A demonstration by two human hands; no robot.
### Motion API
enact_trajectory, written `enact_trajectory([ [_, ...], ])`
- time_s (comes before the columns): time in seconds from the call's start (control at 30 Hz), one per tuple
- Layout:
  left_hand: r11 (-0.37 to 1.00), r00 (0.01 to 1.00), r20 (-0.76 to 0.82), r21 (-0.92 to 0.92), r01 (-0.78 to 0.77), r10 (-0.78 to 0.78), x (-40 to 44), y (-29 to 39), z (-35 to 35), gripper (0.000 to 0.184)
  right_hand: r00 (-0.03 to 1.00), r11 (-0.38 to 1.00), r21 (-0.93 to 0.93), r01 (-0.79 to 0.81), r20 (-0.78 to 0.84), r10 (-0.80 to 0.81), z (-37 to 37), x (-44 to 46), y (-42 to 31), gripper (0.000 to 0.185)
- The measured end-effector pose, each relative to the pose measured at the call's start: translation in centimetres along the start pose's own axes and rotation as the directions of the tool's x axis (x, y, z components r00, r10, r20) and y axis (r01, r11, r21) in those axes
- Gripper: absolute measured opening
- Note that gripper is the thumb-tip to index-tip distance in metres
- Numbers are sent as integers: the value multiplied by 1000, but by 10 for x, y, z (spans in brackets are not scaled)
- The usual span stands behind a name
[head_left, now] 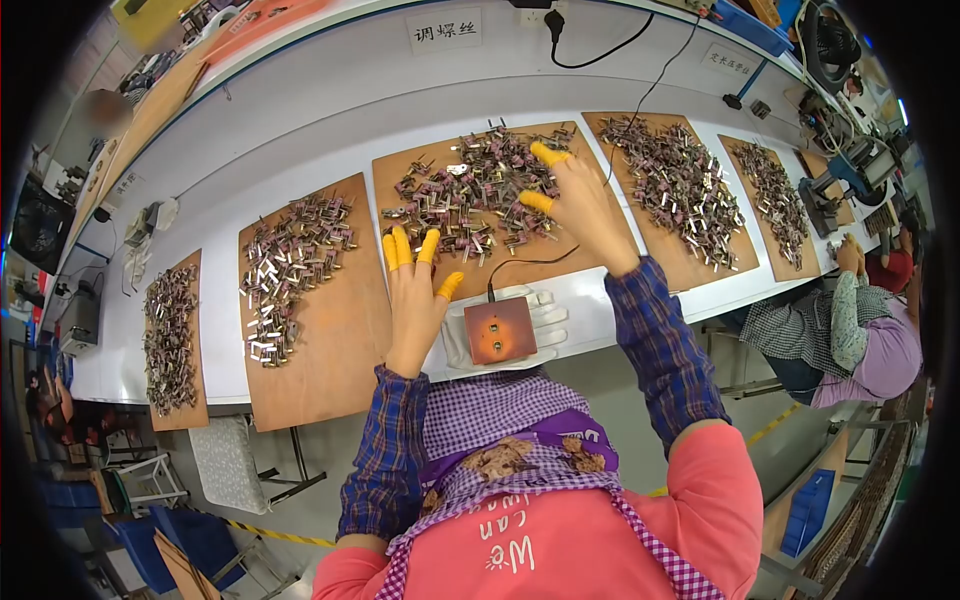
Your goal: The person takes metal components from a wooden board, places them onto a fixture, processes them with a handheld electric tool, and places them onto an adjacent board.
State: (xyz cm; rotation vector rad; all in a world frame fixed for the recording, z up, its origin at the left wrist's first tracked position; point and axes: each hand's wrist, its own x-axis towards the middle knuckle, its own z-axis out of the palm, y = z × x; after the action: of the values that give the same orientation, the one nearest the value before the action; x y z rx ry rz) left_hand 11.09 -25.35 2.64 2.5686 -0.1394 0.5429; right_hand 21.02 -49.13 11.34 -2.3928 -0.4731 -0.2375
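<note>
My left hand (413,305), with yellow finger cots on its tips, lies at the front left edge of a pile of small metal parts (470,205). Its fingers are spread and nothing shows in them. Reaching over the right side of that pile is my right hand (582,205), its yellow-capped thumb and forefinger apart. The pile lies on a brown board (385,165). Between my hands and nearer to me, a small reddish-brown box (500,345) with two metal sockets rests on a white glove (552,318). A black cable (535,262) runs from the box.
More boards of similar parts stand left (320,385) and right (728,275) along the white bench (345,150). A co-worker (840,335) sits at the right beside a bench press (850,170). A plug with a black cord (556,30) hangs at the back.
</note>
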Motion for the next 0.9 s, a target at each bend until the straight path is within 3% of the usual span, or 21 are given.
enact_trajectory([
  [0.1, 998, 998, 27, -33, 51, -50, -13, 0, -6, 68, 961, 987, 9, 162, -227, -156, 6, 12, 25, 27],
  [0.17, 995, 996, 39, -48, 86, -84, -30, -4, -12, 67, 992, 996, 93, -1, -127, 12, -14, -14, 39, 29],
  [0.27, 981, 982, 86, -79, 175, -168, -52, -11, -18, 64, 959, 976, 97, -197, -187, 212, -39, -77, 55, 30],
  [0.37, 982, 983, 93, -88, 168, -160, -56, -13, -16, 63, 963, 974, 76, -214, -152, 223, -51, -136, 67, 37],
  [0.43, 982, 984, 83, -89, 168, -160, -60, -13, -18, 62, 986, 971, -190, -146, -111, 127, -50, -158, 67, 44],
  [0.47, 980, 981, 78, -80, 182, -176, -61, -13, -19, 62, 988, 974, -183, -134, -98, 118, -50, -160, 70, 44],
  [0.6, 993, 995, 7, -76, 96, -95, -42, -12, -26, 59, 976, 842, -525, -122, 90, 198, -51, -157, 81, 45],
  [0.63, 992, 994, -1, -67, 106, -106, -36, -13, -27, 59, 978, 848, -519, -108, 98, 185, -49, -153, 79, 45],
  [0.77, 989, 988, -63, -48, 136, -139, -18, -17, -29, 48, 963, 970, -133, -203, -207, 173, -49, -141, 53, 45],
  [0.8, 989, 988, -61, -40, 142, -144, -13, -17, -28, 48, 964, 971, -125, -201, -200, 174, -45, -139, 49, 45],
  [0.9, 970, 985, 48, 186, 154, -166, 6, -10, -18, 39, 927, 952, 245, -184, -280, 251, -33, -123, 32, 47],
])
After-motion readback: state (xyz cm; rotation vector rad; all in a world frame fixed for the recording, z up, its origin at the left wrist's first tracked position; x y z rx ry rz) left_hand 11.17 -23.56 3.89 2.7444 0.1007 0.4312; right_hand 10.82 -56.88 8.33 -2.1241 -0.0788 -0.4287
